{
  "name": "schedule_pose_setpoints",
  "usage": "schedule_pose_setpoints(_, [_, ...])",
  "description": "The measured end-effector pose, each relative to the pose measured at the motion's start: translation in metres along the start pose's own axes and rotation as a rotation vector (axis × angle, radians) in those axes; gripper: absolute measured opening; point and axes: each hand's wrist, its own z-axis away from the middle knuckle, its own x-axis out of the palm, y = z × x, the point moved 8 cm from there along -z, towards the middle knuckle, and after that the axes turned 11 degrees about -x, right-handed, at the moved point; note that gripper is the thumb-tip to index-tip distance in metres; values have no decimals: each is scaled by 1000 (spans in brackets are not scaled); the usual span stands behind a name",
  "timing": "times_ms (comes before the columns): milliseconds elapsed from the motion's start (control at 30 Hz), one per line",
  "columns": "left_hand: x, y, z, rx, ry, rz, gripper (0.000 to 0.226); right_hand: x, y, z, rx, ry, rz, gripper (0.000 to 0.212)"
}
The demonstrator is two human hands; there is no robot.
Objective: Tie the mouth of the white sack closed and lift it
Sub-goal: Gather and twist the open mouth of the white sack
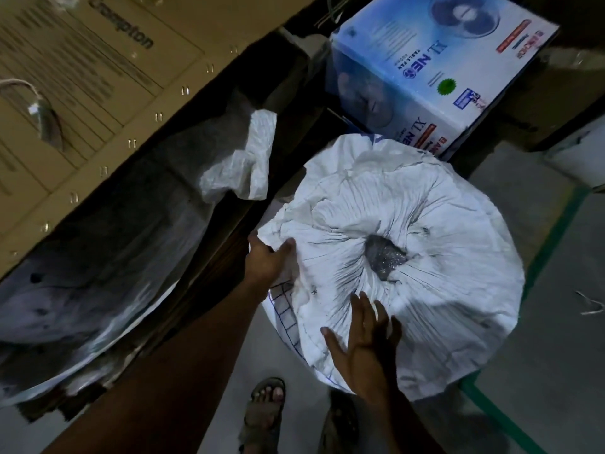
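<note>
A large white woven sack (442, 224) stands on the floor in front of me, seen from above. Its top is gathered in pleats toward a small dark opening (384, 260) near the middle, where grey contents show. My left hand (266, 260) grips a fold of the sack's cloth at its left edge. My right hand (363, 339) lies flat on the sack's near side, fingers spread, holding nothing. No tie or cord is visible at the mouth.
A blue and white fan box (425, 70) stands just behind the sack. A big brown carton (98, 77) lies at the left, with crumpled plastic sheeting (239, 165) beside it. My sandalled feet (265, 411) are below. A green floor line (540, 267) runs at the right.
</note>
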Motion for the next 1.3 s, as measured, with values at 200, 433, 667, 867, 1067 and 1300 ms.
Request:
schedule_pose_setpoints(200, [-10, 17, 5, 90, -115, 175, 43, -25, -4, -53, 38, 91, 11, 58])
schedule_pose_setpoints(433, [-11, 36, 19, 300, -129, 47, 17, -70, -23, -160, -180, 143, -57, 79])
schedule_pose_setpoints(667, [-13, 46, 34, 386, -310, 159, 22, -77, -52, -272, -569, -136, 93, 108])
schedule_pose_setpoints(867, [-22, 55, 39, 379, -260, 151, 27, -87, -56, -292, -690, -258, 79, 44])
schedule_pose_setpoints(1067, [-11, 69, 58, 400, -315, 127, 22, -83, -60, -286, -680, -417, -28, 104])
schedule_pose_setpoints(1300, [-20, 78, 71, 502, -186, 3, 11, -99, -74, -284, -703, -521, 190, 71])
